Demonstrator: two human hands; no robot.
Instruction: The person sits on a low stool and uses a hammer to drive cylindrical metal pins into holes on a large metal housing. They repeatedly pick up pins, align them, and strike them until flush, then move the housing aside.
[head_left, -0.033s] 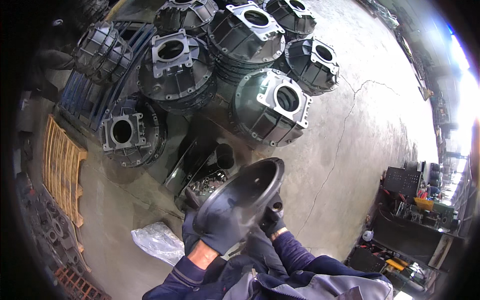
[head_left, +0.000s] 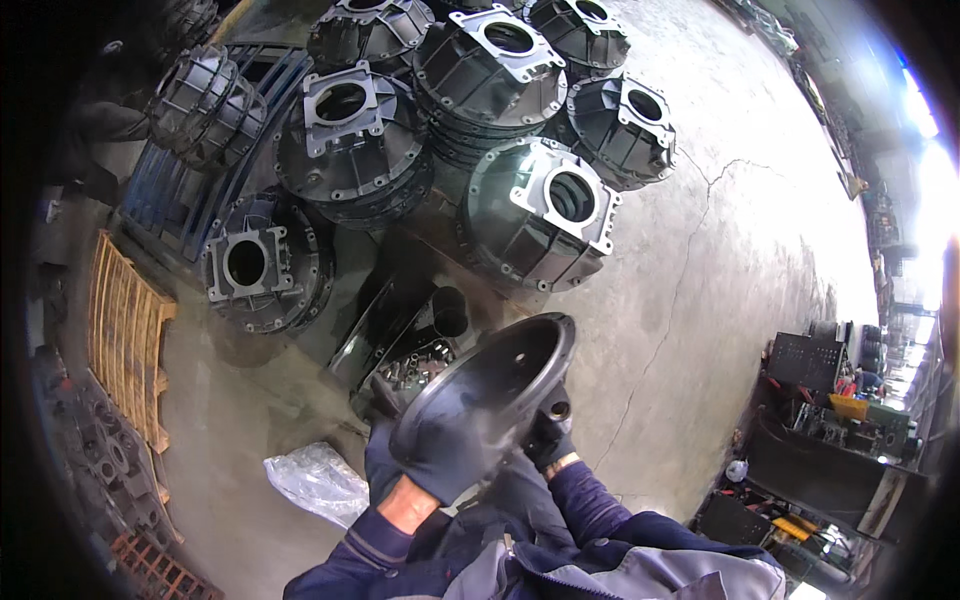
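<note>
A dark, bowl-shaped cast metal housing (head_left: pixel 470 400) is held tilted in front of my body, its wide round opening facing up and away. My gloved left hand (head_left: pixel 428 478) grips its near left side, fingers partly hidden behind the wall. At the right side my gloved right hand (head_left: pixel 547 440) is closed around the housing's outer edge. A short hollow cylindrical end (head_left: pixel 558 410) shows above that hand; whether it belongs to the housing or is a separate piece I cannot tell. Just beyond the housing, small metal fasteners (head_left: pixel 418 366) lie in a dark container (head_left: pixel 372 325).
Several ribbed bell housings (head_left: pixel 540 215) stand stacked ahead, some near a blue pallet (head_left: pixel 165 195). A wooden pallet (head_left: pixel 128 335) is at left. Clear plastic sheeting (head_left: pixel 315 482) lies on the floor left of me. A cluttered tool bench (head_left: pixel 825 450) stands at right.
The housing in my hands has shifted very slightly to the right, its far rim a little higher. Both hands keep their hold.
</note>
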